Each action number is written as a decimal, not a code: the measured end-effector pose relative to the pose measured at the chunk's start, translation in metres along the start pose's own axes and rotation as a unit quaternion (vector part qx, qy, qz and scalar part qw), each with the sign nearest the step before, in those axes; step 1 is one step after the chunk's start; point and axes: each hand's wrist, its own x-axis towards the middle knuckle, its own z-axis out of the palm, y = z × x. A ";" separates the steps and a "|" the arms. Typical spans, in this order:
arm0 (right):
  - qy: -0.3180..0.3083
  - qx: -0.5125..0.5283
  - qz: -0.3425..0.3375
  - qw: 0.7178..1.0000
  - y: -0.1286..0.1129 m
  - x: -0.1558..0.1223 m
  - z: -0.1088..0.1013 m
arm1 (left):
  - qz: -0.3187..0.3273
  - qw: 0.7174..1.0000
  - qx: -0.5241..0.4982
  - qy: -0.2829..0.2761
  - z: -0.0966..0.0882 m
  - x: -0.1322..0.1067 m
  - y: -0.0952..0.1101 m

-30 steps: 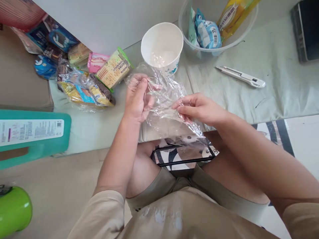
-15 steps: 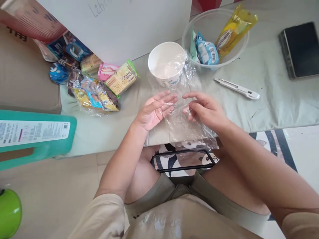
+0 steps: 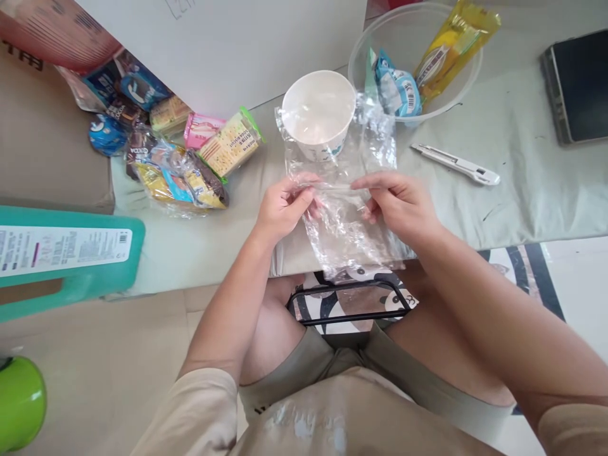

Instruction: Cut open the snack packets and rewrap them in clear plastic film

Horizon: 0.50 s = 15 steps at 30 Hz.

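A crinkled clear plastic bag (image 3: pixel 342 234) stretches between my hands and hangs over the table's front edge. My left hand (image 3: pixel 287 206) pinches it between thumb and fingers. On the other side my right hand (image 3: pixel 396 202) grips the plastic, index finger laid along its folded edge. Just beyond my hands stands a white paper cup (image 3: pixel 323 117), upright, with part of the clear plastic spread around and over it. To the right of my right hand lies a white utility knife (image 3: pixel 458 164).
A clear plastic bowl (image 3: pixel 468 95) at the back right holds several wrapped snacks. More packets, among them a soda biscuit pack (image 3: pixel 230 145), lie at the left beside a white box (image 3: pixel 228 44). A phone (image 3: pixel 582 88) rests far right; a teal container (image 3: pixel 135 247) is far left.
My left hand has closed from open fingers onto the plastic bag. The plastic is now drawn taut between both hands and shows more around the cup.
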 end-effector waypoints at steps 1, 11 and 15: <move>0.007 0.000 -0.004 1.000 0.000 0.000 0.000 | 0.000 1.000 0.004 -0.013 -0.001 -0.001 0.001; 0.086 0.090 -0.103 0.987 0.021 0.015 -0.001 | 0.019 0.996 -0.027 -0.082 0.000 0.000 -0.006; 0.110 0.124 -0.122 0.979 0.027 0.017 -0.005 | 0.062 0.992 -0.057 -0.095 -0.002 0.005 -0.011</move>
